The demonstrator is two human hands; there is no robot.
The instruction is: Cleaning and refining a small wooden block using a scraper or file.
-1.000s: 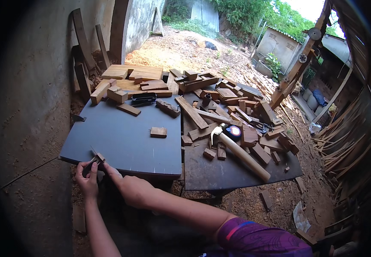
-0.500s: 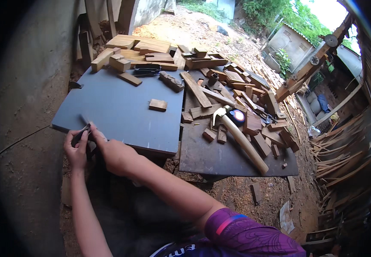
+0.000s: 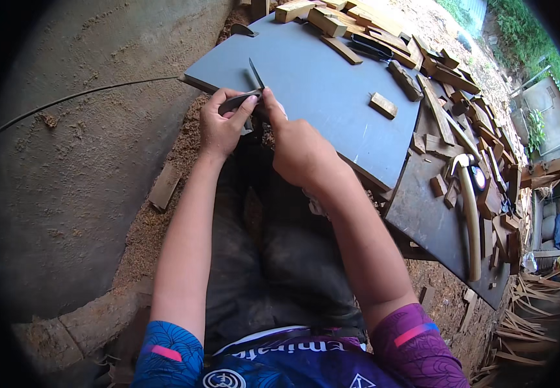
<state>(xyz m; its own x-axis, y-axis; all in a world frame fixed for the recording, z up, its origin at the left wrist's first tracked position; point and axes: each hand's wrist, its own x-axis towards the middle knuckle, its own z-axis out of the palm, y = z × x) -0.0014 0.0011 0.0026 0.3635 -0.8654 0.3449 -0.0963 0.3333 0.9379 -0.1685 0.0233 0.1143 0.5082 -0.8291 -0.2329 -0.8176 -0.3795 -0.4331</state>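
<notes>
Near the close left corner of the grey tabletop (image 3: 306,84), both my hands are together. My left hand (image 3: 218,134) is closed on a dark, thin, curved piece (image 3: 233,103), its thumb pressed on top. My right hand (image 3: 299,152) is closed around a knife, index finger stretched forward toward the piece. The knife's narrow blade (image 3: 254,72) points up and away over the tabletop; its handle is mostly hidden in the fist. A small wooden block (image 3: 383,105) lies on the tabletop to the right of my hands.
A rough wall (image 3: 92,168) rises on the left, with a dark cable (image 3: 86,99) running along it. Wood offcuts (image 3: 441,71) pile along the far and right edges. On the lower dark board (image 3: 422,207) lie a claw hammer (image 3: 471,220) and a round tape measure (image 3: 478,178).
The view has swung left and down, so the table and wood appear farther right and both forearms show fully. My hands stay together, with the blade and dark piece now sharper.
</notes>
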